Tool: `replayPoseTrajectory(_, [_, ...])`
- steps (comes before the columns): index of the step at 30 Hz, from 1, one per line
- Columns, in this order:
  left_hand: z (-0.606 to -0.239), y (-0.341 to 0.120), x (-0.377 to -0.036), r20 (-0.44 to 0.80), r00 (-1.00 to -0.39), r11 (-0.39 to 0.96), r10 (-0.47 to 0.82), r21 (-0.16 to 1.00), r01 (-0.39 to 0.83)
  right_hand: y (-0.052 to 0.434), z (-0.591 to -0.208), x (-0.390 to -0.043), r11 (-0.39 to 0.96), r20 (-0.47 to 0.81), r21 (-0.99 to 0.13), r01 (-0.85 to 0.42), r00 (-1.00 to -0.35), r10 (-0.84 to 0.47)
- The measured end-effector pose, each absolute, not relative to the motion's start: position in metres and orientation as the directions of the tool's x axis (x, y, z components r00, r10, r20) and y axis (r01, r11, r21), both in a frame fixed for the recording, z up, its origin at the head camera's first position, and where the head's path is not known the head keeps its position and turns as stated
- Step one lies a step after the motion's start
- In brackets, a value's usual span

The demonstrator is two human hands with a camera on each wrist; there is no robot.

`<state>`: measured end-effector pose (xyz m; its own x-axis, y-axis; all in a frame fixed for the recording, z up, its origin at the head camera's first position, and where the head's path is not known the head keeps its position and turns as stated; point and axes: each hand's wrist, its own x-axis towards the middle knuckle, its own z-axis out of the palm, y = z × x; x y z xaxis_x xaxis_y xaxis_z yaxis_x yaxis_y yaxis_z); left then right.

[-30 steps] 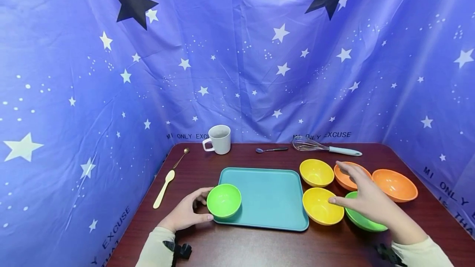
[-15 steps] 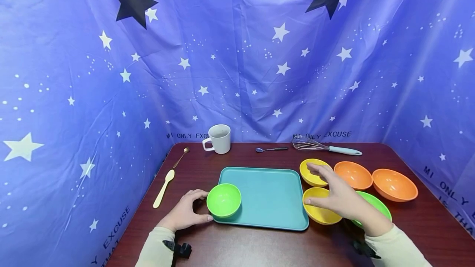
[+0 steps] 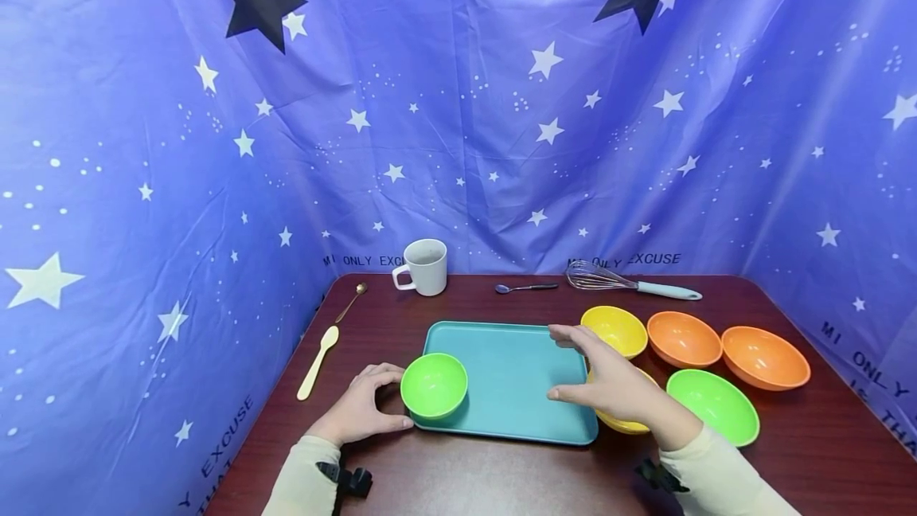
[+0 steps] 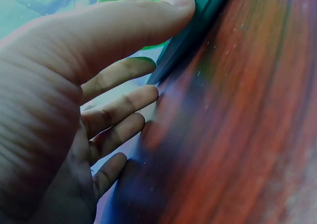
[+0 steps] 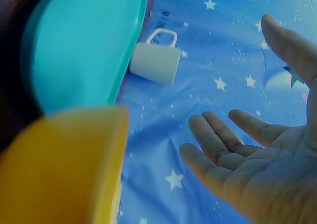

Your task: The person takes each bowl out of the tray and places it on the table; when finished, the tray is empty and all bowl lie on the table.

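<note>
A light green bowl (image 3: 433,386) stands on the left end of a teal tray (image 3: 516,373). My left hand (image 3: 358,408) lies beside that bowl, thumb and fingers apart. In the left wrist view, the left hand (image 4: 54,95) has loosely extended fingers, its thumb near the tray's edge (image 4: 173,48). Over the tray's right edge hovers my right hand (image 3: 616,385), fingers spread and holding nothing. It partly covers the front yellow bowl (image 3: 622,424). The right wrist view shows the right hand (image 5: 257,159) apart from a yellow bowl (image 5: 54,169).
Right of the tray are another yellow bowl (image 3: 616,331), two orange bowls (image 3: 684,338) and a second green bowl (image 3: 712,406). Behind stand a white mug (image 3: 427,269), a small spoon (image 3: 526,288) and a whisk (image 3: 630,283). A cream spoon (image 3: 318,363) and gold spoon (image 3: 351,302) lie left.
My right hand has moved left from above the right-hand bowls, past the yellow bowls to the tray's right edge. The left hand and the bowl beside it stay nearly still.
</note>
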<state>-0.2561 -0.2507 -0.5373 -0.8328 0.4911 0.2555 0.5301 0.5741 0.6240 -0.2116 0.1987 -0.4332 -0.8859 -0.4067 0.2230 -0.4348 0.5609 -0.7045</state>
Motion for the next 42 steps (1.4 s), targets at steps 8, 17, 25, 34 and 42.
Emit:
replayPoseTrajectory(8, [-0.538,-0.25,-0.257,0.246,-0.837,0.583,0.489,0.622,0.523,0.176,-0.438,-0.215,0.537,0.179,-0.737,-0.41,-0.885,-0.431])
replayPoseTrajectory(17, [-0.543,-0.251,-0.259,0.274,-0.831,0.588,0.484,0.602,0.54,0.156,-0.445,-0.221,0.526,0.158,-0.743,-0.415,-0.872,-0.464])
replayPoseTrajectory(25, [-0.54,-0.249,-0.257,0.274,-0.834,0.585,0.48,0.609,0.537,0.137,-0.452,-0.226,0.52,0.176,-0.73,-0.443,-0.857,-0.484])
replayPoseTrajectory(34, [-0.541,-0.25,-0.258,0.283,-0.826,0.591,0.487,0.589,0.551,0.108,-0.463,-0.231,0.51,0.131,-0.739,-0.44,-0.836,-0.532])
replayPoseTrajectory(42, [-0.538,-0.249,-0.258,0.265,-0.834,0.589,0.483,0.607,0.534,0.087,-0.472,-0.239,0.503,0.123,-0.749,-0.431,-0.837,-0.533])
